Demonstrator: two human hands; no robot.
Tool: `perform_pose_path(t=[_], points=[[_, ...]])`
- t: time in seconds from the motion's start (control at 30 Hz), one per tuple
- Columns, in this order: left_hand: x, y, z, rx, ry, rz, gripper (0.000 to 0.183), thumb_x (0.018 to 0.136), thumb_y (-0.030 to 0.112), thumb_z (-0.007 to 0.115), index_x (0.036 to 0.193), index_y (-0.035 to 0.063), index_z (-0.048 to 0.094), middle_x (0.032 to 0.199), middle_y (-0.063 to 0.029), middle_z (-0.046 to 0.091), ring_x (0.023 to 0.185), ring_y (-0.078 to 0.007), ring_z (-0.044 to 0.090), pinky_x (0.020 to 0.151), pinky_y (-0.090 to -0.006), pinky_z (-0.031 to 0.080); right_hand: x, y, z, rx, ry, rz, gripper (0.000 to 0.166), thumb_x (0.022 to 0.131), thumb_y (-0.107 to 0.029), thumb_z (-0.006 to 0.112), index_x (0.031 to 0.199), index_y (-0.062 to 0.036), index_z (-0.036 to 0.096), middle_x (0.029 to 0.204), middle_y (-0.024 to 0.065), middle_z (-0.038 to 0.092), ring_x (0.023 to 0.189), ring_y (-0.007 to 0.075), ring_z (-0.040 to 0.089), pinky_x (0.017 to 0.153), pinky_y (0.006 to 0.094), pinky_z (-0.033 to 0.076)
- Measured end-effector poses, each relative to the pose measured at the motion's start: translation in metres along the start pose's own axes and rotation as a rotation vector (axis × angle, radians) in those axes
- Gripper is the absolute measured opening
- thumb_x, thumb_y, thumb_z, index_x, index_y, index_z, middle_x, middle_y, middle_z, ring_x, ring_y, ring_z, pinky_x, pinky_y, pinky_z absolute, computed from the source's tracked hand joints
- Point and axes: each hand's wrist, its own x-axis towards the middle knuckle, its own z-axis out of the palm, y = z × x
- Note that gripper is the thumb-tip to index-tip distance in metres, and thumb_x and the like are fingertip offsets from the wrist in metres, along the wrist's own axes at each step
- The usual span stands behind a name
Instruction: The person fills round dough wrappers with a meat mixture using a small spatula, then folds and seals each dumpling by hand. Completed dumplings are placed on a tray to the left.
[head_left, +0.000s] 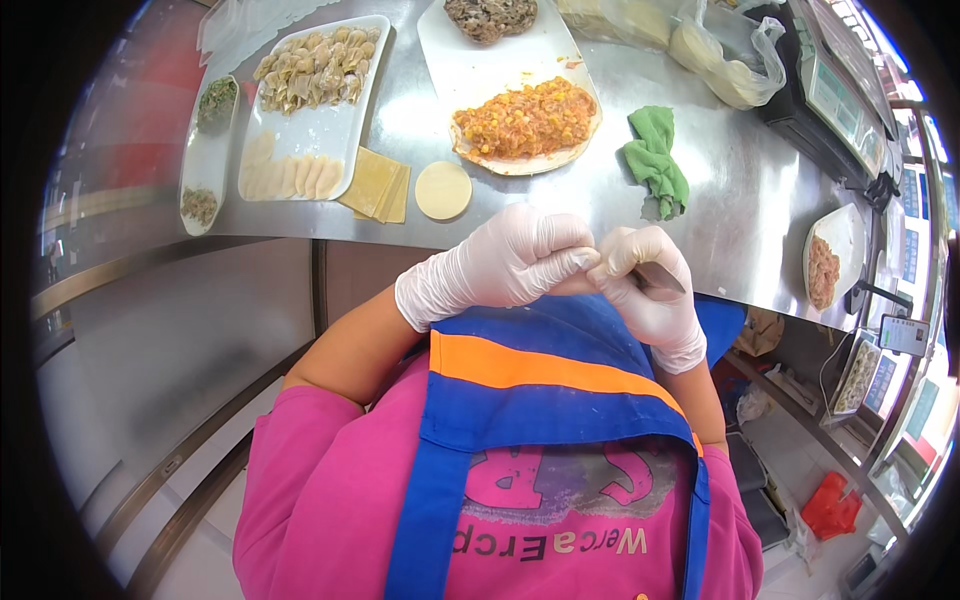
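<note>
Both hands wear white disposable gloves and meet in front of the apron, just off the table's front edge. My left hand (510, 259) pinches a pale dumpling (576, 285), mostly hidden by the fingers. Fingertips of my right hand (649, 296) press against the same dumpling. A flat metal filling spatula (661, 277) is also held in my right hand. Beyond the hands, a round stack of dumpling wrappers (443, 190) lies beside square yellow wrappers (375, 184). Orange meat filling with corn (525, 120) is heaped on a white tray (442, 71).
A white tray (289, 142) at left bears wontons and a row of finished dumplings (319, 178). Left of it stands a narrow dish (193, 161) with green filling. A green cloth (658, 157), a scale (840, 105) and a dish of meat (823, 274) are at right.
</note>
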Motion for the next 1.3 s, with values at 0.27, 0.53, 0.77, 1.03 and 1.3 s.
perform_pose_path(t=[0.27,0.53,0.77,1.03,1.3], points=[[-0.006,0.002,0.001,-0.648,0.26,-0.442,0.015,0.091,0.017,0.058,0.097,0.0034,0.06,0.076,0.0004,0.057,0.063,-0.0052,0.052,0.059,-0.0188,0.044,0.0,0.01,0.01,-0.075,0.3,-0.103,0.019,0.083,0.009,0.058,0.089,-0.0044,0.046,0.08,0.0046,0.053,0.072,0.0107,0.05,0.065,0.0215,0.042],[-0.021,-0.014,0.004,-0.408,0.38,-0.334,0.007,0.089,0.009,0.059,0.089,0.0019,0.059,0.08,-0.0012,0.057,0.067,-0.0061,0.053,0.064,-0.0198,0.046,0.001,0.018,0.011,-0.239,0.27,-0.206,0.022,0.082,0.01,0.058,0.09,-0.0051,0.045,0.077,0.0046,0.052,0.068,0.0123,0.05,0.062,0.0223,0.042],[-0.017,-0.008,0.015,-0.787,0.461,-0.304,0.014,0.092,0.009,0.053,0.104,0.0027,0.051,0.094,-0.0061,0.057,0.086,-0.0119,0.057,0.078,-0.0268,0.048,0.003,0.025,0.017,-0.293,0.305,-0.29,0.028,0.075,0.015,0.059,0.09,-0.0053,0.047,0.077,0.0075,0.055,0.068,0.0166,0.055,0.062,0.0254,0.045],[-0.034,-0.03,-0.007,-1.005,0.658,-0.436,0.027,0.089,0.004,0.054,0.114,0.0019,0.045,0.1,-0.0104,0.06,0.093,-0.0183,0.059,0.084,-0.0332,0.049,0.002,0.028,0.024,-0.397,0.341,0.158,0.038,0.072,0.001,0.071,0.104,-0.0058,0.053,0.077,-0.0006,0.052,0.054,0.0051,0.038,0.047,0.0215,0.033],[-0.14,-0.117,-0.203,0.572,1.083,-0.677,0.035,0.068,0.017,0.071,0.097,0.0003,0.061,0.086,-0.0125,0.066,0.079,-0.0226,0.064,0.073,-0.0312,0.05,-0.021,0.047,-0.013,-0.549,0.305,0.237,0.024,0.085,-0.008,0.063,0.107,-0.0034,0.054,0.096,-0.0007,0.051,0.057,0.0026,0.035,0.05,0.0167,0.032]])
